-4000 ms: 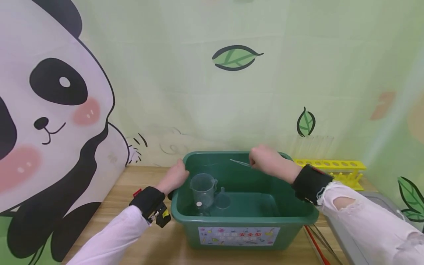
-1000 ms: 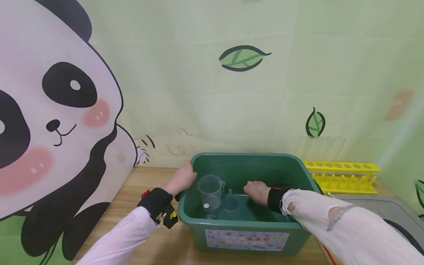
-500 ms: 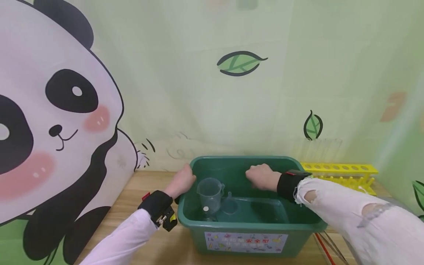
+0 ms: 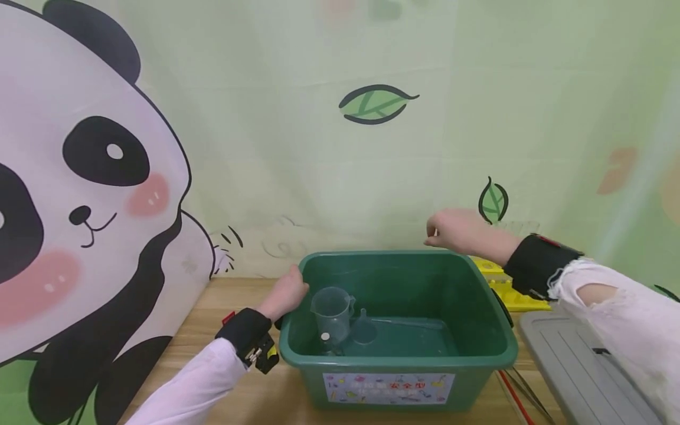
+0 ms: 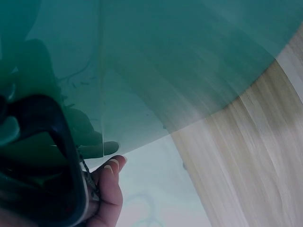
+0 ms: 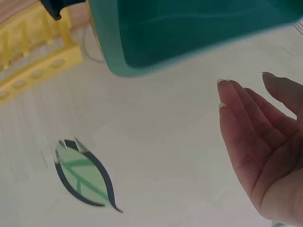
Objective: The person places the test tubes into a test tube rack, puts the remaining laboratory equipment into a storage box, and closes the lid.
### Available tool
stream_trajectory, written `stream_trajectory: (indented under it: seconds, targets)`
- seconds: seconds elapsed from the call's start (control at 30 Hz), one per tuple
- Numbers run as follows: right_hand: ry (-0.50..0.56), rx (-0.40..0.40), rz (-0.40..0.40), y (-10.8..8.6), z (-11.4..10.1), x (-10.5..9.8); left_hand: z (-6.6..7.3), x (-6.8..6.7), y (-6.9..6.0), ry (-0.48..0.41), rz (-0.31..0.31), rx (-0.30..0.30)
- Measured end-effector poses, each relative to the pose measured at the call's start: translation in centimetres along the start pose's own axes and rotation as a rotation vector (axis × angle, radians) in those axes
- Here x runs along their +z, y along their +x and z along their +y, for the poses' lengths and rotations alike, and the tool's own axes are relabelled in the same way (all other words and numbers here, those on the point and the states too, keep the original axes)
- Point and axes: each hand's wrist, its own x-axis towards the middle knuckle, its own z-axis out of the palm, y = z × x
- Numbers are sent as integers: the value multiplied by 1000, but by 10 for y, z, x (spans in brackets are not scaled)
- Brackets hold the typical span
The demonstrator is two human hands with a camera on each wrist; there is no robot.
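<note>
A green plastic tub [image 4: 395, 361] with a printed label stands on the wooden table. My left hand [image 4: 285, 293] holds its left end; in the left wrist view the curled fingers [image 5: 110, 191] lie against the black handle [image 5: 71, 151]. Inside, towards the left, are a clear measuring jug [image 4: 333, 313], a clear funnel [image 4: 363, 330] and a small clear bottle with a white cap [image 4: 325, 337]. A thin clear stick seems to lie on the tub's floor behind them. Above the far right rim is my right hand [image 4: 464, 233], its fingers loosely bent and holding nothing.
Behind the tub on the right stands a yellow test tube rack [image 4: 520, 295] with clear tubes. A grey lid [image 4: 584, 360] lies at the right on the table [image 4: 234, 389]. Thin red and dark sticks [image 4: 512, 392] lie between lid and tub. A printed cloth hangs behind.
My right hand held a thin clear stick over the tub, reached down inside, then rose out to the upper right without it. My left hand stays on the tub's left end.
</note>
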Motion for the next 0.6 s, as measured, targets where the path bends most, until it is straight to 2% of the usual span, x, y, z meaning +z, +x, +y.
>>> stream_trajectory:
  seconds: [0.13, 0.33, 0.47, 0.6]
  targets:
    - [33, 42, 28, -16, 0, -16, 0, 0, 0, 6, -4, -2]
    - [113, 95, 80, -38, 4, -23, 0, 1, -1, -34, -21, -23]
    - [159, 169, 156, -54, 12, -28, 0, 1, -1, -49, -31, -31]
    - [222, 268, 179, -69, 23, -32, 0, 1, 0, -45, -29, -28]
